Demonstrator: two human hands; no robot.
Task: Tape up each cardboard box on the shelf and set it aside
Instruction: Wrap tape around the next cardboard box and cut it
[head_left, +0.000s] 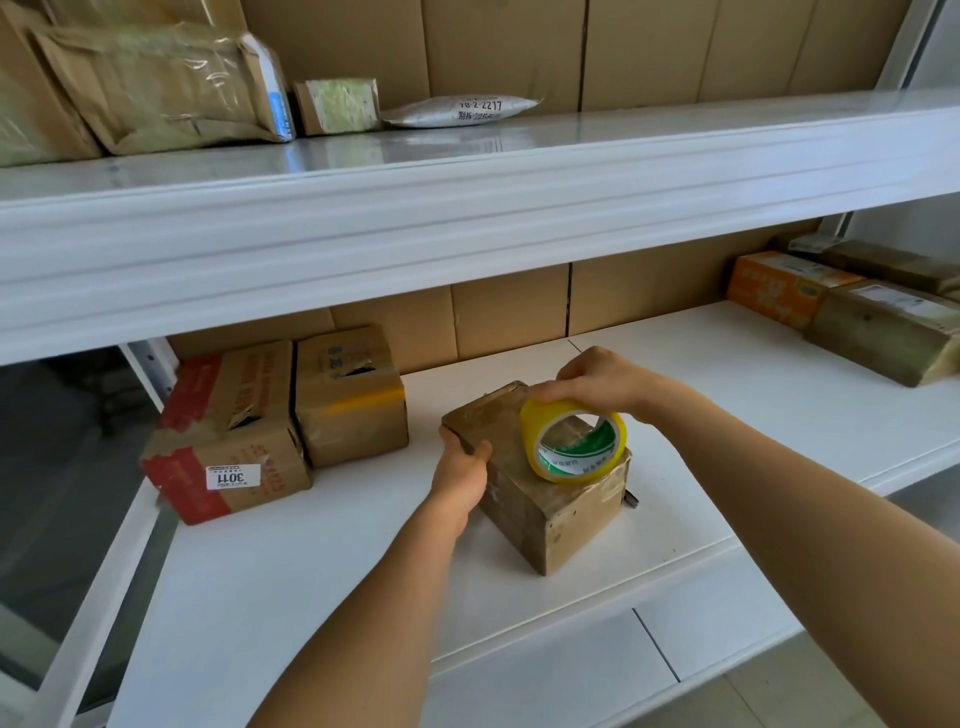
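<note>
A small brown cardboard box (550, 514) stands in the middle of the white shelf (322, 566). My left hand (462, 470) grips its left edge. On the box's top stands a yellow tape roll (571, 441) on its edge, and my right hand (597, 382) holds the roll from above. Two more cardboard boxes sit at the left: one with red print and a "3011" label (228, 441), and a plain one (350, 400) beside it.
At the far right of the shelf lie an orange box (779, 286) and taped brown boxes (883, 332). The upper shelf (467, 208) overhangs close above, carrying parcels (156, 88). A small dark object (631, 500) pokes out behind the box's right corner.
</note>
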